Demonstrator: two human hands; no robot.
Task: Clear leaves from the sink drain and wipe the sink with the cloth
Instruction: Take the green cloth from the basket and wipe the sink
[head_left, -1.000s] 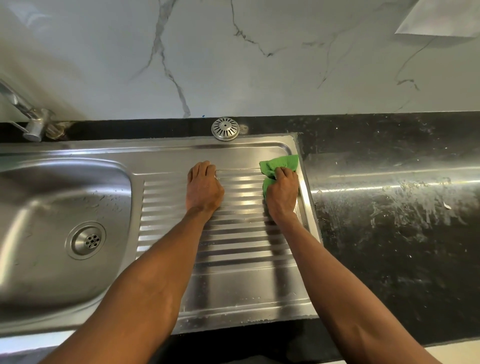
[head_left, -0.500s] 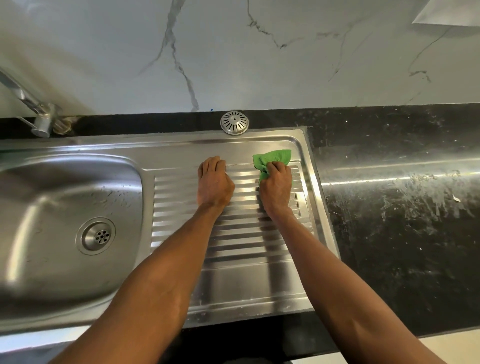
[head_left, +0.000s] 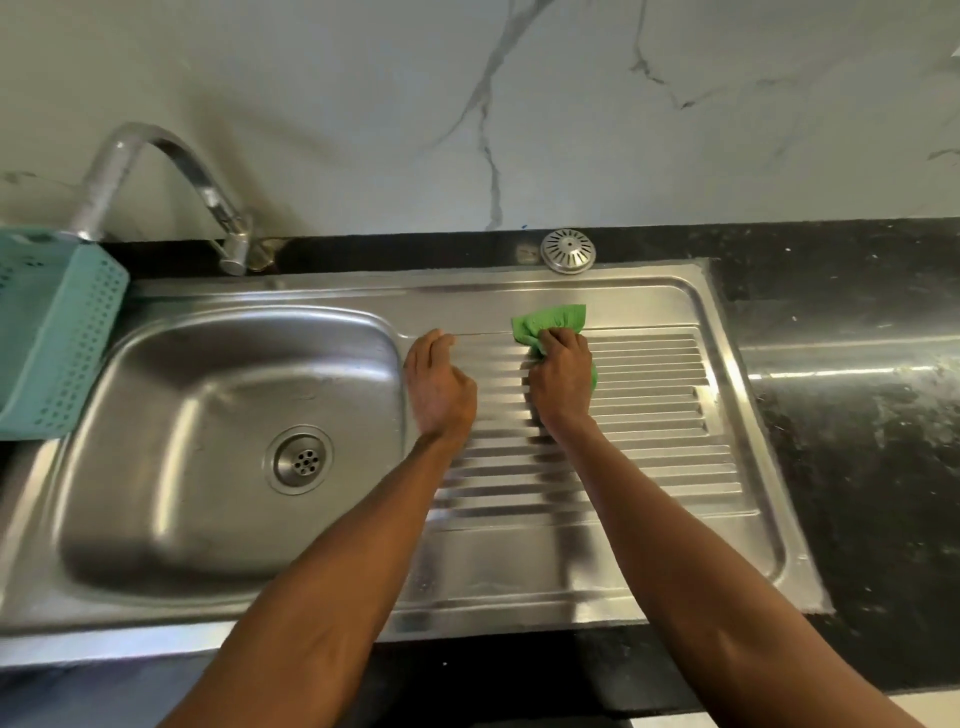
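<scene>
The sink (head_left: 234, 415) is shiny brushed steel with a ribbed drainboard (head_left: 649, 415); the cloth (head_left: 550, 322) is soft green fabric; the table (head_left: 857, 441) is glossy speckled black stone.

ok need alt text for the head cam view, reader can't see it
A person's right hand presses a green cloth onto the ribbed drainboard of a steel sink, while the left hand rests flat beside it. The basin's drain looks free of leaves.

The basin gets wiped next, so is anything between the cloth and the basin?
Only the left hand, resting on the ribbed drainboard between the cloth and the basin.
</scene>
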